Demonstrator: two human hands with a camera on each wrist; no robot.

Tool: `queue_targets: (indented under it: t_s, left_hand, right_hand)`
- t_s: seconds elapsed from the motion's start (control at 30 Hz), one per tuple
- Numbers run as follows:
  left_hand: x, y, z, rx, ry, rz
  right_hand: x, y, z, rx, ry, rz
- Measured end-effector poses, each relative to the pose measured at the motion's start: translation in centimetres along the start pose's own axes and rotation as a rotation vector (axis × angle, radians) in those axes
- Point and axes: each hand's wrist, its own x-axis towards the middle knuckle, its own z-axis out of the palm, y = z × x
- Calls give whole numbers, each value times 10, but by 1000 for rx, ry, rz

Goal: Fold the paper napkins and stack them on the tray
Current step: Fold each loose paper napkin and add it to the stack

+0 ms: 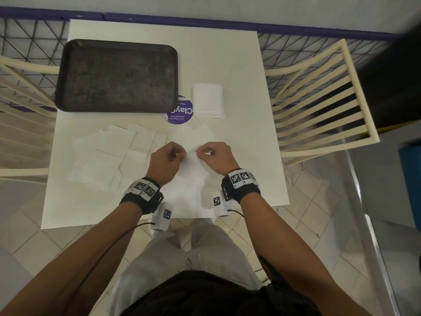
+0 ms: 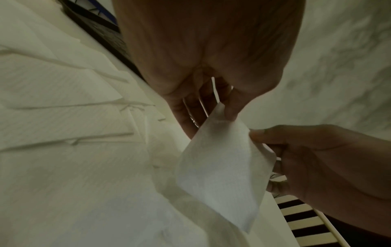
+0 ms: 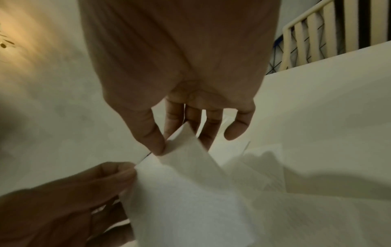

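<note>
On the white table, both hands hold one white paper napkin lifted off the surface. My left hand pinches one upper corner between thumb and finger, which the left wrist view shows close up on the napkin under my left hand. My right hand pinches the neighbouring corner, as does my right hand on the napkin in the right wrist view. The dark tray lies at the far left with nothing on it. A small stack of folded napkins sits to its right.
Several unfolded napkins lie overlapping on the table's left half, beside my left hand. A round purple sticker shows between tray and stack. Cream slatted chairs flank the table, with a wire fence behind.
</note>
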Motion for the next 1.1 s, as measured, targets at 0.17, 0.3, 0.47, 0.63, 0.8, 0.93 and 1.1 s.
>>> queue_targets:
  t_s: [0.17,0.3,0.47,0.63,0.8,0.93,1.1]
  left_hand:
    - [-2,-1,1,-13,30,14]
    - [-3,4,6,-42,46,-3]
    - [0,4,8,-47,87,-6]
    - [4,5,6,-52,153,-59]
    - [11,1,7,-46,170,-88]
    - [12,4,8,-107,154,-166]
    - [13,1,5,-112,5,-248]
  right_hand:
    - [0,5,-10,150,15,88]
    - [-3,4,-6,250,85,118]
    - [-7,1,1,344,133,155]
    - [-13,-2,7,260,111,221]
    - [-14,1,13,153,89,230]
    - [0,-2,5,91,124,196]
    - [46,-15,-26,49,229,170]
